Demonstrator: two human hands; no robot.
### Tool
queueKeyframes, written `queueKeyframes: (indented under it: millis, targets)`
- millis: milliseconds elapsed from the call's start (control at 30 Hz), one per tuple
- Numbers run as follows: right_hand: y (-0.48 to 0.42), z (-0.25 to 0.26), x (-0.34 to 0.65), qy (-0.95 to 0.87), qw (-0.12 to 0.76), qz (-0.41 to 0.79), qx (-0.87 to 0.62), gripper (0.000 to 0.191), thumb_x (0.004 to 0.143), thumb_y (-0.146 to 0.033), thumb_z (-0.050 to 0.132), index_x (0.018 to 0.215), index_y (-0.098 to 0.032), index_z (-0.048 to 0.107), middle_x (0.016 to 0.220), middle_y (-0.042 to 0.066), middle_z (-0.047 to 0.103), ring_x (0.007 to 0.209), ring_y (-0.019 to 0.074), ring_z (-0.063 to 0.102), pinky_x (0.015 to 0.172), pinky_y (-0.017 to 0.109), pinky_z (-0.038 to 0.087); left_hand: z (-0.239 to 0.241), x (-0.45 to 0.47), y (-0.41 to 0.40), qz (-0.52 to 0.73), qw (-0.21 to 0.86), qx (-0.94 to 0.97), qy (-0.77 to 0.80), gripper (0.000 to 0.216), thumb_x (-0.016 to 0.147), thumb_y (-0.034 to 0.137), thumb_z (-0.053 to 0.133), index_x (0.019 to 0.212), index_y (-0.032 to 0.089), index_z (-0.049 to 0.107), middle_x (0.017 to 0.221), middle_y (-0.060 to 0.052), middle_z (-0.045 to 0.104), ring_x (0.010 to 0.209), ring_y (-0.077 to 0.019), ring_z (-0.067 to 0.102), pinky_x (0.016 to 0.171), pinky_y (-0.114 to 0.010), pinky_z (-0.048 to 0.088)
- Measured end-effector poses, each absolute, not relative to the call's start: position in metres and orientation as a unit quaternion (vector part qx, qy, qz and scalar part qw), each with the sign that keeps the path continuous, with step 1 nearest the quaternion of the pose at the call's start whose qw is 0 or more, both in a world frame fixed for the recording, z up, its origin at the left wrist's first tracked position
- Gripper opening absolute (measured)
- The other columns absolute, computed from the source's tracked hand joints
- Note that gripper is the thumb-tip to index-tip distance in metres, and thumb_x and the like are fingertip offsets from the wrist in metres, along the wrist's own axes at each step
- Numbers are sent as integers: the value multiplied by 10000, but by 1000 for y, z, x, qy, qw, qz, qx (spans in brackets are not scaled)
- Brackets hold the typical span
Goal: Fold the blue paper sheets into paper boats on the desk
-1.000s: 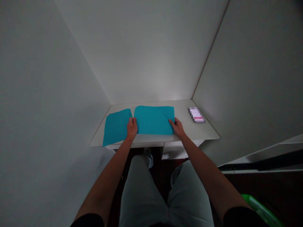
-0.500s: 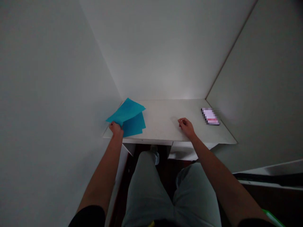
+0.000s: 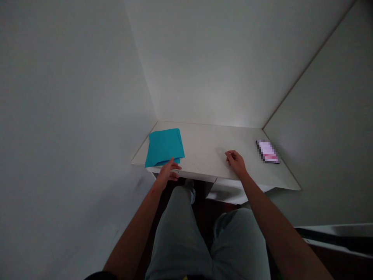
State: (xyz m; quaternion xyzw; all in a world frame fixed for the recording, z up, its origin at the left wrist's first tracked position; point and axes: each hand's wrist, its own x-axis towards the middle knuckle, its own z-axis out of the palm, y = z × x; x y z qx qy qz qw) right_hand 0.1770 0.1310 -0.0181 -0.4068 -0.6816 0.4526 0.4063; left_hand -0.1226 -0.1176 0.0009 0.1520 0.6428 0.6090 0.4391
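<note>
Head view, hands beside a stack of blue sheets. The stack of blue sheets lies at the left end of a white desk, nearly flat, its layers slightly out of register: a lower edge projects at the near right corner. Whether the material is cloth or paper cannot be told. The left hand is at the near edge of the stack, fingers extended and spread, grasping nothing; one fingertip overlaps the edge, though contact cannot be confirmed. The right hand is over the middle right of the desk, well apart from the stack, its fingers loosely curled; no object shows in it, but whether something small is pinched cannot be told. Further right, near the side panel, lies a phone with its screen pixelated. Below the desk are a drawer front and the person's trousered legs. The step in hand appears to be laying down or straightening the sheets. Any further handling would call for a light touch at the near edge, to align the layers without creasing them.
</note>
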Motion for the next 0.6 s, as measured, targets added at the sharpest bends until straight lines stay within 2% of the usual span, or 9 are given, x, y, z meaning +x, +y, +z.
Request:
queueKeyframes:
  millis: [67,133,200,267,367,467,600]
  targets:
    - [131,-19,178,-688,399,448,-409,592,805,-802,690,911,-220,670,644,-6,615,547,162,510,546,310,412,5,-127,-121,585,363,244,683,452,944,657,656,972,206,659,1023,-119,792,734,-211,745,579,-297,592]
    - [131,-19,178,-694,393,440,-413,588,812,-800,678,901,-218,677,654,-4,619,556,160,507,559,310,412,15,-139,-113,553,238,331,726,391,976,595,641,1056,215,677,1119,-113,791,983,-249,769,772,-349,640]
    - [131,-19,178,-697,390,435,-415,587,814,-803,668,891,-221,678,665,-1,625,565,161,507,569,310,414,25,-157,-99,475,113,403,774,350,1029,511,591,1187,211,675,1266,-124,765,1211,-265,718,1032,-415,594]
    - [131,-19,178,-697,390,432,-418,591,807,-812,665,880,-226,675,664,1,627,570,165,510,573,311,416,30,-175,-85,382,28,426,820,395,1054,448,558,1343,188,632,1431,-153,693,1375,-284,633,1187,-456,493]
    - [131,-18,178,-695,389,431,-424,600,794,-821,671,877,-227,681,650,0,622,569,171,515,571,315,421,23,-196,-75,299,-13,422,856,572,1042,471,573,1513,147,543,1634,-205,522,1573,-353,427,1305,-524,333]
    - [131,-18,179,-700,388,426,-422,583,811,-808,669,856,-227,676,645,-3,622,559,167,510,575,319,430,3,-207,-77,176,-14,429,886,745,1037,578,527,1617,116,457,1740,-209,373,1660,-393,240,1349,-568,199]
    - [132,-19,180,-711,380,411,-426,572,837,-794,655,836,-222,669,648,-3,626,553,160,509,586,322,442,-19,-209,-84,102,-16,451,886,820,1056,634,392,1677,98,376,1778,-191,293,1674,-378,203,1361,-558,145]
